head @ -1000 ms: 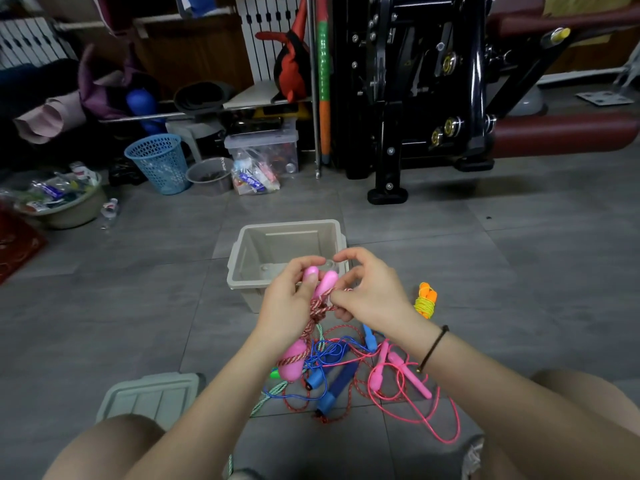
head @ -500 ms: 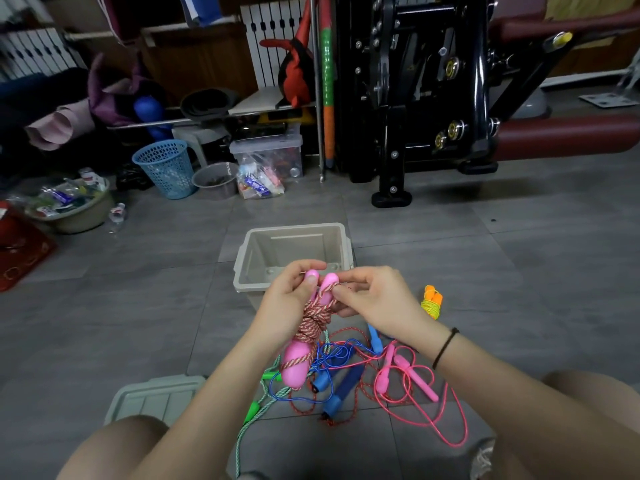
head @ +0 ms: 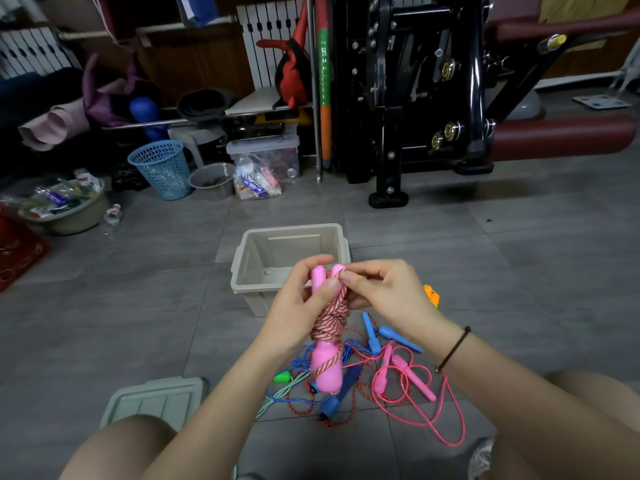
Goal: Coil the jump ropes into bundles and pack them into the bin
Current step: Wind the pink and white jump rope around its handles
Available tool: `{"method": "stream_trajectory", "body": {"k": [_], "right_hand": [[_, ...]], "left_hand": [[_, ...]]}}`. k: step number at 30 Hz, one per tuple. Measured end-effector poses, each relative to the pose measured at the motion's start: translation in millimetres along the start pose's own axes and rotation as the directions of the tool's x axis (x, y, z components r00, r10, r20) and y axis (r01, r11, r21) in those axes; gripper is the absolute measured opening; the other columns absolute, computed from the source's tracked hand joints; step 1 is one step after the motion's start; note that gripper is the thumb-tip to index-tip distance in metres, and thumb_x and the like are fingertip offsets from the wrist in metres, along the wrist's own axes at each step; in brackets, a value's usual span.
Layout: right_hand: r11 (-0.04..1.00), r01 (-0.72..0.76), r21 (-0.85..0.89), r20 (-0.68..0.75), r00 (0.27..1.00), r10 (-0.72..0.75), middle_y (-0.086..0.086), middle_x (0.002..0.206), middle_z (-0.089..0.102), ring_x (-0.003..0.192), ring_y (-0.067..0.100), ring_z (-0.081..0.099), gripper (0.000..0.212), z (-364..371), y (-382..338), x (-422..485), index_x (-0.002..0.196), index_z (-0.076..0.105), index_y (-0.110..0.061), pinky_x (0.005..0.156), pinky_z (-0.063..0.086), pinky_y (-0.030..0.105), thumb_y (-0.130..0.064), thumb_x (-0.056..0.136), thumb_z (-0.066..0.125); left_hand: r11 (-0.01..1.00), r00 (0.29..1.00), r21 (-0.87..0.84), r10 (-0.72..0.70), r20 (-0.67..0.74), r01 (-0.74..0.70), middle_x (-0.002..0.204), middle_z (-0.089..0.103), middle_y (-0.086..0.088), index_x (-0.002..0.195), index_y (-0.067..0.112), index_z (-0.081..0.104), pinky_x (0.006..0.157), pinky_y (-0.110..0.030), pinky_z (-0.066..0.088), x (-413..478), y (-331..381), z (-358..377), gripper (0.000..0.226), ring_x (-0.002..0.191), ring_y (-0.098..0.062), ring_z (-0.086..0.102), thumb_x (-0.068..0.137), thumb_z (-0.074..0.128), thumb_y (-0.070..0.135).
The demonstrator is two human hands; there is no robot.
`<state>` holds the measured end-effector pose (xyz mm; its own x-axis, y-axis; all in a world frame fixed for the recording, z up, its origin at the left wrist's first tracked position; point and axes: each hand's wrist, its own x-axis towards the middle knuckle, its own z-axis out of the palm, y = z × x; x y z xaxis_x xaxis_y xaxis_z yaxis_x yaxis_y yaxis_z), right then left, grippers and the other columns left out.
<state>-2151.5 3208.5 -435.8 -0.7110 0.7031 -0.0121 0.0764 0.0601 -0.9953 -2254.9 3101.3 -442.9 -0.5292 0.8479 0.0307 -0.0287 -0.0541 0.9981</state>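
My left hand [head: 298, 310] grips a jump rope with two pink handles [head: 325, 368], held upright side by side, its red-and-white cord [head: 329, 318] wound round them. My right hand [head: 384, 292] pinches the cord at the handles' top ends. Just behind my hands stands the beige bin [head: 256, 268], open, with nothing visible inside. On the floor below lies a tangle of ropes: a pink one [head: 412, 379], blue ones [head: 372, 332] and a green one [head: 284, 377]. An orange-and-yellow bundle [head: 432, 295] lies to the right of the bin.
The bin's lid [head: 152, 400] lies on the grey tiles at lower left, by my knee. A blue basket [head: 162, 168], a basin [head: 65, 209] and a clear box [head: 266, 154] stand at the back. A black exercise machine [head: 415, 98] fills the back right.
The cord is wound tighter round the pink handles, and my right hand has moved up to their top ends. The view has shifted slightly.
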Motion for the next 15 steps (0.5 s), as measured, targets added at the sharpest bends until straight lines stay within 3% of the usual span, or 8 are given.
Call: {"method": "stream_trajectory", "body": {"k": [2, 4, 7, 11, 15], "right_hand": [[1.000, -0.008, 0.030, -0.003, 1.000, 0.008, 0.015, 0.078, 0.072, 0.069, 0.029, 0.071, 0.016, 0, 0, 1, 0.087, 0.072, -0.025, 0.071, 0.059, 0.039, -0.010, 0.085, 0.066], [0.995, -0.040, 0.093, 0.009, 0.999, 0.039, 0.016, 0.077, 0.072, 0.067, 0.026, 0.069, 0.012, 3, 3, 0, 0.087, 0.073, -0.020, 0.068, 0.058, 0.037, -0.011, 0.086, 0.066], [0.969, -0.117, 0.217, 0.040, 0.993, 0.111, 0.018, 0.075, 0.068, 0.066, 0.024, 0.065, 0.010, 9, 5, -1, 0.087, 0.073, -0.008, 0.063, 0.059, 0.032, -0.011, 0.088, 0.063], [0.909, -0.214, 0.358, 0.035, 0.976, 0.215, 0.016, 0.073, 0.064, 0.061, 0.019, 0.060, 0.017, 14, 5, 2, 0.090, 0.070, 0.002, 0.063, 0.056, 0.028, -0.012, 0.089, 0.061], [0.774, -0.309, 0.552, 0.020, 0.933, 0.358, 0.005, 0.065, 0.053, 0.055, 0.012, 0.044, 0.012, 24, 9, 7, 0.082, 0.066, -0.005, 0.056, 0.042, 0.021, -0.013, 0.089, 0.059]], "left_hand": [[0.999, 1.000, 0.037, 0.016, -0.015, -0.015, 0.093, 0.069, 0.008, 0.108, 0.027, 0.058, 0.072, -0.031, 0.055, 0, 1, 0, 0.024, 0.083, -0.014, 0.065, 0.089, 0.062, 0.014], [0.970, 0.993, 0.232, 0.090, -0.070, -0.072, 0.093, 0.069, 0.008, 0.106, 0.032, 0.059, 0.076, -0.031, 0.054, 0, -1, 0, 0.020, 0.085, -0.014, 0.064, 0.090, 0.059, 0.020], [0.799, 0.967, 0.584, 0.238, -0.089, -0.143, 0.094, 0.064, 0.008, 0.109, 0.031, 0.058, 0.075, -0.021, 0.042, 1, -6, 1, 0.020, 0.087, -0.010, 0.058, 0.091, 0.055, 0.023], [0.835, 0.948, 0.541, 0.248, -0.199, -0.105, 0.081, 0.061, 0.012, 0.098, 0.035, 0.055, 0.066, -0.014, 0.039, 4, -6, 6, 0.017, 0.076, -0.004, 0.056, 0.091, 0.054, 0.020], [0.861, 0.918, 0.496, 0.284, -0.276, -0.117, 0.077, 0.062, 0.013, 0.087, 0.033, 0.053, 0.063, -0.012, 0.040, 9, -9, 10, 0.015, 0.073, 0.000, 0.056, 0.089, 0.056, 0.019]]}}
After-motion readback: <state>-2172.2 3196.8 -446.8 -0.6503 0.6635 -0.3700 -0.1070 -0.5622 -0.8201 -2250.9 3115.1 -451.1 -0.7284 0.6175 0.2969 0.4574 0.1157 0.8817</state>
